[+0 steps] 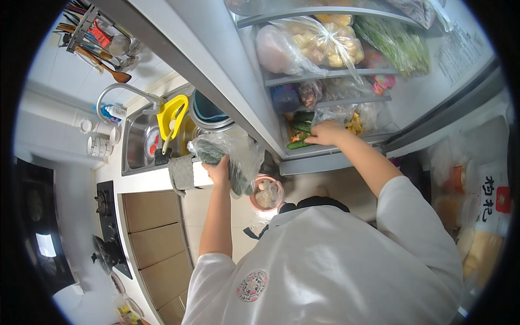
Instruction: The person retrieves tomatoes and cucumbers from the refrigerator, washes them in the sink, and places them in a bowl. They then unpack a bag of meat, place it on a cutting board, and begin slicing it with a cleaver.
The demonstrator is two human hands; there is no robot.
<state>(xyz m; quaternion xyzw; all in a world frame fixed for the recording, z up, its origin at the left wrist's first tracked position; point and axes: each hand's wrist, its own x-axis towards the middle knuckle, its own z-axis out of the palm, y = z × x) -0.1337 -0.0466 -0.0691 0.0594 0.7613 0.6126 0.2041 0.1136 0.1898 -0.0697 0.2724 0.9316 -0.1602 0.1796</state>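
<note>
My left hand grips a clear plastic bag with dark green vegetables in it, in front of the sink counter. My right hand reaches into the bottom compartment of the open refrigerator. There it lies over several green cucumbers, its thumb beside the lower one. The fingertips are partly hidden, so whether they grip anything is unclear. Crumpled clear plastic and a yellow item lie just beyond that hand.
Bagged food and leafy greens fill the shelves above. Left of the fridge wall are a steel sink, a yellow strainer basket and a grey cloth. A pink bin stands on the floor. The loaded fridge door hangs at right.
</note>
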